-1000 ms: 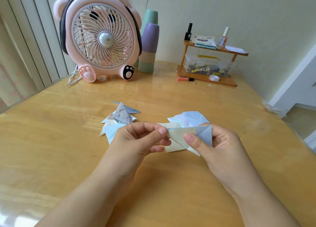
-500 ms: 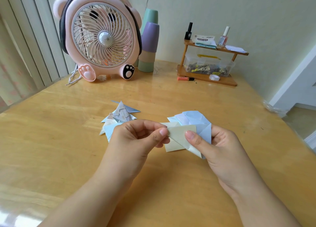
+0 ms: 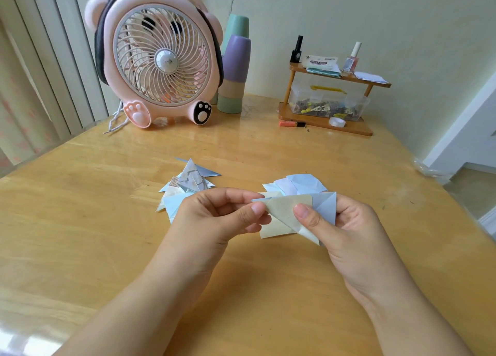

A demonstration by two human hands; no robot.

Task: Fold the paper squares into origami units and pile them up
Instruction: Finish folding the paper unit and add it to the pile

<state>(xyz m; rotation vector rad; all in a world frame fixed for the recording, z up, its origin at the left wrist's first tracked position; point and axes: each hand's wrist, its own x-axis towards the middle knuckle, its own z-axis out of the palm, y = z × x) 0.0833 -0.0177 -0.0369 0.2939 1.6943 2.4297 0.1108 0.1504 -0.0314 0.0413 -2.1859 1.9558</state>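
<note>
Both hands hold one paper square (image 3: 287,208) just above the wooden table (image 3: 80,221); it is cream on one side and pale blue on the other. My left hand (image 3: 220,216) pinches its left tip between thumb and forefinger. My right hand (image 3: 346,226) grips its right side, thumb pressing the cream flap over the blue part. A pile of folded origami units (image 3: 188,184), blue and marbled, lies behind my left hand. A loose heap of unfolded paper squares (image 3: 300,184), pale blue and lilac, lies behind the held paper, with a cream sheet (image 3: 273,228) under it.
A pink bear-shaped fan (image 3: 161,57) stands at the back left with stacked pastel cups (image 3: 234,68) beside it. A small wooden shelf (image 3: 330,98) with bottles, sticky notes and a clear box stands at the back right. The table's right edge drops to the floor.
The cream flap has been folded further over the blue part of the held paper, and my right thumb has slid up onto it. The piles have not moved.
</note>
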